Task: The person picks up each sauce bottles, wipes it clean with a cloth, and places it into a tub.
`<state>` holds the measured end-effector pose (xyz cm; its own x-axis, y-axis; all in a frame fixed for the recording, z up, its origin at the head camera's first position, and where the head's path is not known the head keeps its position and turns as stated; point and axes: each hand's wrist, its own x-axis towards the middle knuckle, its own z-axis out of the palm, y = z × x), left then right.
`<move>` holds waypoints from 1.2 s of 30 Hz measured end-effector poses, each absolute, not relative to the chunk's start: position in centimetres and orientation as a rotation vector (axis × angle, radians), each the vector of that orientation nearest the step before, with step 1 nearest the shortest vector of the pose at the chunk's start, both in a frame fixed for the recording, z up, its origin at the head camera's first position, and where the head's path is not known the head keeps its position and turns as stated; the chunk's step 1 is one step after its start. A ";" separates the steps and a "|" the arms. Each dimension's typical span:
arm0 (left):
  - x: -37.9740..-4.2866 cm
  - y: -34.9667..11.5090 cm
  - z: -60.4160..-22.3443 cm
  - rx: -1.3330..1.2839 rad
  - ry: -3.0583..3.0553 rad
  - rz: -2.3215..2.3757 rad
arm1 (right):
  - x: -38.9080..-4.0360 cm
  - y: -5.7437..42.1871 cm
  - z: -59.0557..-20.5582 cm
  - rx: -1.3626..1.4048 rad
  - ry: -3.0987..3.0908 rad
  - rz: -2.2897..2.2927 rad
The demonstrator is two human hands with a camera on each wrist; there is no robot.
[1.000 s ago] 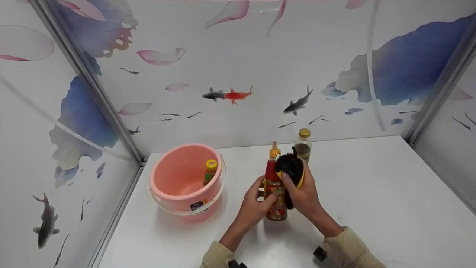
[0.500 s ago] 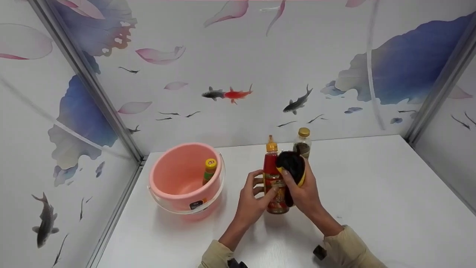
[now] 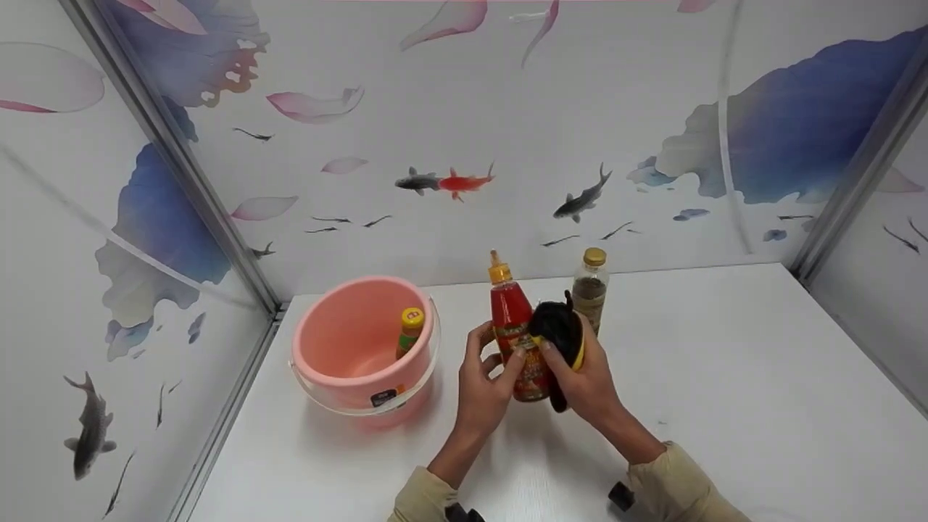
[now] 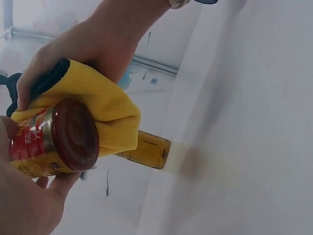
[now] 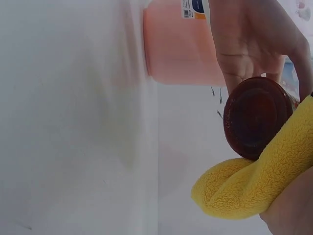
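Note:
In the head view a red sauce bottle (image 3: 511, 306) with a yellow nozzle cap leans to the left, raised off the table. My left hand (image 3: 484, 388) grips its lower left side, thumb across the label. A cleaning cloth (image 3: 557, 325), black on one face and yellow on the other, is bunched in my right hand (image 3: 593, 380) against the bottle's right side. From the left wrist, the bottle's round base (image 4: 76, 134) faces the camera, with yellow cloth (image 4: 105, 103) beside it. The right wrist view shows cloth (image 5: 244, 191) touching the base's edge.
A pink bucket (image 3: 348, 330) with a white handle stands at the left, holding a small yellow-capped bottle (image 3: 410, 337). Behind my right hand stands a clear glass bottle (image 3: 590, 290) with a gold cap. Printed wall panels (image 3: 652, 239) enclose the white table (image 3: 761, 377).
The sauce bottle has risen and tipped, its nozzle swinging to the left. My left hand has moved up slightly with it, and the cloth stays against its side.

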<state>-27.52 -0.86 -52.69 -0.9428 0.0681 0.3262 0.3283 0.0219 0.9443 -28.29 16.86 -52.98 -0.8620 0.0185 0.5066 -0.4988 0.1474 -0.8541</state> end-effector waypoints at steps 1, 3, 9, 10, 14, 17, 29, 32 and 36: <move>-27.5 -0.8 -52.7 -0.423 -2.113 -2.029 | -28.3 16.9 -53.0 0.457 -2.033 1.762; -27.5 -0.7 -52.8 -0.446 -2.147 -2.020 | -28.3 16.9 -53.1 0.448 -2.039 1.761; -27.4 -0.4 -53.2 -0.471 -2.249 -1.984 | -28.3 17.2 -52.9 0.437 -2.042 1.766; -27.4 -0.4 -53.3 -0.475 -2.265 -1.976 | -28.3 17.2 -52.8 0.440 -2.035 1.767; -27.4 -0.5 -53.4 -0.514 -2.329 -1.956 | -28.4 17.5 -52.6 0.451 -2.011 1.774; -27.4 -0.6 -53.5 -0.539 -2.394 -1.944 | -28.5 17.7 -52.5 0.447 -1.997 1.775; -27.8 -1.4 -53.2 -0.577 -2.557 -1.947 | -28.8 18.0 -52.4 0.486 -1.937 1.779; -27.8 -1.6 -53.1 -0.572 -2.527 -1.935 | -28.7 17.9 -52.4 0.492 -1.939 1.788; -27.6 -1.4 -53.1 -0.548 -2.473 -1.938 | -28.6 17.8 -52.4 0.483 -1.951 1.803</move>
<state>-27.62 -1.44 -53.06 -0.9398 0.2955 0.1718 0.2375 0.2031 0.9499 -28.64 17.79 -52.45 -0.8431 0.0397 0.5362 -0.5315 0.0900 -0.8423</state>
